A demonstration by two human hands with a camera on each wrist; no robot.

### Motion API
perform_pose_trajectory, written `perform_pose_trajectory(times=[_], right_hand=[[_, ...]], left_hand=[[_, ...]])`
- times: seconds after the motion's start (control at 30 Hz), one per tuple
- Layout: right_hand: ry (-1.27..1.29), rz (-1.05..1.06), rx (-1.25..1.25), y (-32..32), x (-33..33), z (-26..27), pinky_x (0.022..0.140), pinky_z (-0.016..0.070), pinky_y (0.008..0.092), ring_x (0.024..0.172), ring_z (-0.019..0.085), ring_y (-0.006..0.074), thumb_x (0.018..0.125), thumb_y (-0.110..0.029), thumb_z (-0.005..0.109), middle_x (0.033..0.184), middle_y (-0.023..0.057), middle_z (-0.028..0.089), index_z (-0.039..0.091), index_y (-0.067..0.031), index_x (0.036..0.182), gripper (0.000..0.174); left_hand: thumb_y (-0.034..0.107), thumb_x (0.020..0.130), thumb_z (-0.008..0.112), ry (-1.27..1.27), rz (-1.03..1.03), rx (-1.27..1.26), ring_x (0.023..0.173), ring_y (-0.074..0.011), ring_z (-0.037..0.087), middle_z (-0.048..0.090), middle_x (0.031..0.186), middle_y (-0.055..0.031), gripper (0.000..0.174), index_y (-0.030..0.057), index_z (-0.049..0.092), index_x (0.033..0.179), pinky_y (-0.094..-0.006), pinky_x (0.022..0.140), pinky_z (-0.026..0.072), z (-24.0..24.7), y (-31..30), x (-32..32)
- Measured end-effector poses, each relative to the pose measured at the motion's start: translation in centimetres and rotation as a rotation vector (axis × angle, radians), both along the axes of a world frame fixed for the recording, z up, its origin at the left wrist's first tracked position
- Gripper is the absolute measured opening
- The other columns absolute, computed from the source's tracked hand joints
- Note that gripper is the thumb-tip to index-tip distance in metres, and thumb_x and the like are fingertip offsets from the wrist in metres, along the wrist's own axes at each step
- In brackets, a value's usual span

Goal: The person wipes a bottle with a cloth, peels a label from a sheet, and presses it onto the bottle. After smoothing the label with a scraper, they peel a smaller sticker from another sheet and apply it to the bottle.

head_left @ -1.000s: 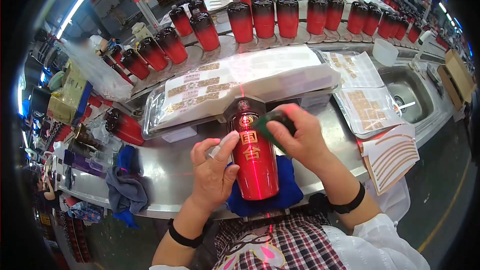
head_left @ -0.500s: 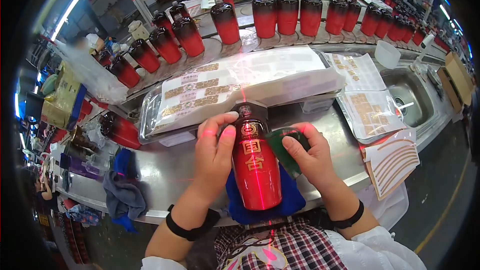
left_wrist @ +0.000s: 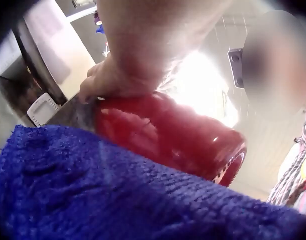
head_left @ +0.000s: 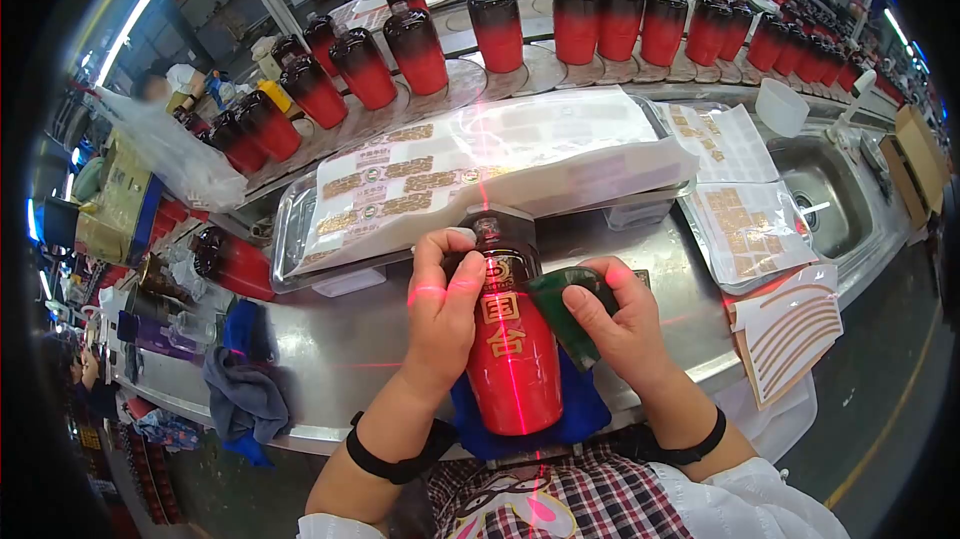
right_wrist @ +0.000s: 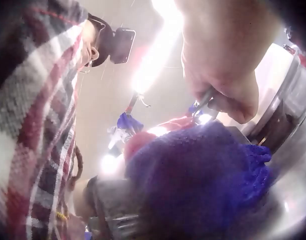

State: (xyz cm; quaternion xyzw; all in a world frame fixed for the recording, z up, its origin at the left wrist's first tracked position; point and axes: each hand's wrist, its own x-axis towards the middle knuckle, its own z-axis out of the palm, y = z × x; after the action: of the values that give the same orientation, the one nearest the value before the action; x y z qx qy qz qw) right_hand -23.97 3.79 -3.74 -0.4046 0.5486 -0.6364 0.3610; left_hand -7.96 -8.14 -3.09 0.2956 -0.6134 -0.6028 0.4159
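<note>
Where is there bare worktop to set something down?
Widest: the steel worktop between the grey cloth and left hand. A smaller patch lies between the right hand and gold-strip sheet. Crowded: the bottle row beyond the tray.

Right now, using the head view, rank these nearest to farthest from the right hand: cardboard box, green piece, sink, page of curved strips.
1. Green piece: gripped by the right hand.
2. Page of curved strips: to the hand's right.
3. Sink: farther right and forward.
4. Cardboard box: past the sink, far right.
</note>
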Motion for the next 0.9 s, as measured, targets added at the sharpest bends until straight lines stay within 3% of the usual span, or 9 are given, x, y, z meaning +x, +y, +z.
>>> perform_pose_trajectory(times=[0.2, 0.3, 0.4, 0.5, 0.53, 0.73, 0.83, 0.9], right_hand=[[0.057, -0.017, -0.009, 0.0, 0.0, -0.1, 0.071, 0.0502, 0.0248, 0.080, 0.059, 0.0077, 0.096, -0.016, 0.066, 0.091, 0.0043, 0.066, 0.060, 0.0001, 0.109, 0.021], [0.063, -0.018, -0.003, 0.0, -0.1, -0.4, 0.071, 0.0503, 0.0252, 0.080, 0.059, 0.0083, 0.096, -0.017, 0.067, 0.091, 0.0049, 0.066, 0.060, -0.0003, 0.109, 0.022], [0.132, -0.030, -0.021, 0.1, -0.1, -0.4, 0.072, 0.0507, 0.0259, 0.081, 0.061, 0.0101, 0.095, -0.017, 0.067, 0.091, 0.0066, 0.067, 0.061, -0.0005, 0.110, 0.023], [0.238, -0.056, -0.048, 0.4, -0.4, -0.1, 0.073, 0.0513, 0.0270, 0.082, 0.063, 0.0121, 0.094, -0.018, 0.068, 0.092, 0.0086, 0.068, 0.061, -0.0004, 0.110, 0.025], [0.239, -0.058, -0.044, 0.4, -0.5, -0.2, 0.072, 0.0516, 0.0274, 0.081, 0.064, 0.0127, 0.094, -0.018, 0.069, 0.092, 0.0091, 0.069, 0.061, -0.0003, 0.110, 0.025], [0.257, -0.059, -0.027, 0.5, -0.5, 0.3, 0.069, 0.0528, 0.0288, 0.078, 0.065, 0.0133, 0.094, -0.018, 0.068, 0.090, 0.0092, 0.069, 0.061, -0.0001, 0.109, 0.024], [0.180, -0.046, 0.007, 0.6, -0.9, 1.0, 0.069, 0.0528, 0.0283, 0.078, 0.065, 0.0129, 0.093, -0.017, 0.068, 0.090, 0.0093, 0.069, 0.061, 0.0000, 0.108, 0.024], [0.129, -0.017, 0.011, 0.2, -1.2, 1.8, 0.069, 0.0526, 0.0281, 0.078, 0.065, 0.0126, 0.093, -0.017, 0.068, 0.089, 0.0093, 0.069, 0.061, -0.0001, 0.107, 0.023]], left_hand=[[0.015, 0.098, 0.059, -0.050, 0.036, -0.077, 0.097, -0.0128, 0.049, 0.053, 0.106, -0.0064, 0.021, 0.0010, 0.050, 0.110, -0.0272, 0.089, 0.0425, 0.1, 0.1, -0.3], [0.012, 0.099, 0.052, -0.198, 0.007, -0.169, 0.105, -0.0114, 0.052, 0.053, 0.115, -0.0060, 0.023, 0.0038, 0.045, 0.120, -0.0269, 0.094, 0.0429, -0.3, -0.4, 0.2], [0.020, 0.095, 0.061, -0.190, 0.124, -0.581, 0.111, -0.0271, 0.051, 0.060, 0.117, -0.0130, 0.033, 0.0004, 0.056, 0.120, -0.0401, 0.101, 0.0395, 0.6, 0.4, 0.1], [0.028, 0.094, 0.061, -0.480, -0.045, -1.137, 0.120, -0.0329, 0.047, 0.063, 0.122, -0.0129, 0.040, 0.0048, 0.061, 0.126, -0.0510, 0.107, 0.0336, 3.0, 0.7, 1.6], [0.035, 0.094, 0.060, -0.532, -0.054, -1.133, 0.121, -0.0321, 0.048, 0.066, 0.121, -0.0102, 0.042, 0.0090, 0.064, 0.126, -0.0556, 0.110, 0.0293, 3.1, 0.8, 1.9], [0.029, 0.098, 0.054, -0.533, -0.090, -1.081, 0.117, -0.0324, 0.051, 0.066, 0.121, -0.0107, 0.038, 0.0066, 0.063, 0.127, -0.0534, 0.110, 0.0298, 3.1, 0.4, 2.1], [0.027, 0.100, 0.052, -0.355, -0.054, -0.853, 0.119, -0.0326, 0.051, 0.066, 0.121, -0.0119, 0.038, 0.0039, 0.061, 0.129, -0.0481, 0.110, 0.0314, 2.6, 0.5, 2.0], [0.032, 0.103, 0.046, -0.387, 0.003, -0.853, 0.119, -0.0326, 0.052, 0.061, 0.125, -0.0181, 0.043, -0.0005, 0.058, 0.129, -0.0416, 0.106, 0.0365, 2.3, 0.8, 2.2]])
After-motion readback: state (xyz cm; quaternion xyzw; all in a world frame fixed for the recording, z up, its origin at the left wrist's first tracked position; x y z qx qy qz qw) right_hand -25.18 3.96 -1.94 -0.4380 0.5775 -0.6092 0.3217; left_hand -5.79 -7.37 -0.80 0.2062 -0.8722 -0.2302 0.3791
